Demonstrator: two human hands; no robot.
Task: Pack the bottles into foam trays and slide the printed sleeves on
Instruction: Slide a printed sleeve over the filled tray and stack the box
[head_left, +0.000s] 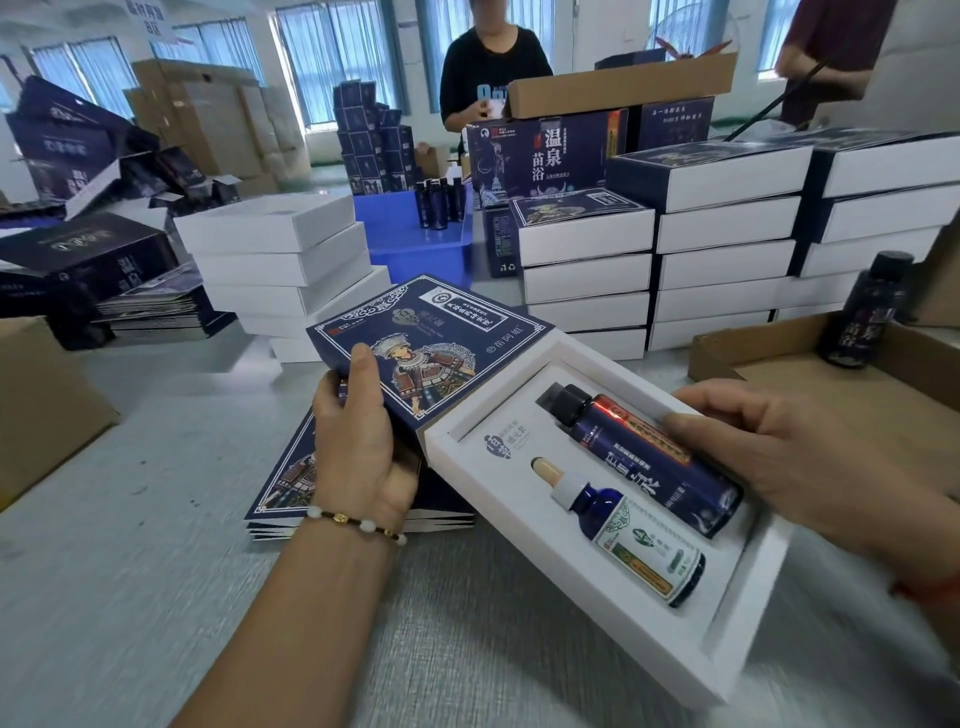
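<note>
Item 1: foam tray, white, held tilted above the grey table. It carries 2 bottles lying in their cut-outs: large dark bottle on the far side, small dropper bottle beside it, caps pointing toward the sleeve, so both appear already packed.

Item 2: printed sleeve, navy with a costumed figure, its open mouth over the tray's far end; most of the tray is uncovered, so sleeving looks barely begun.

Left hand: fingers curled round the sleeve's near edge, thumb on its printed face, likely to steady the mouth square to the tray.

Right hand: gripping the tray's right edge, thumb resting on the large bottle, probably to keep it seated while the tray feeds in.

Item 3: flat sleeve stack beneath, presumably the next supply.
</note>
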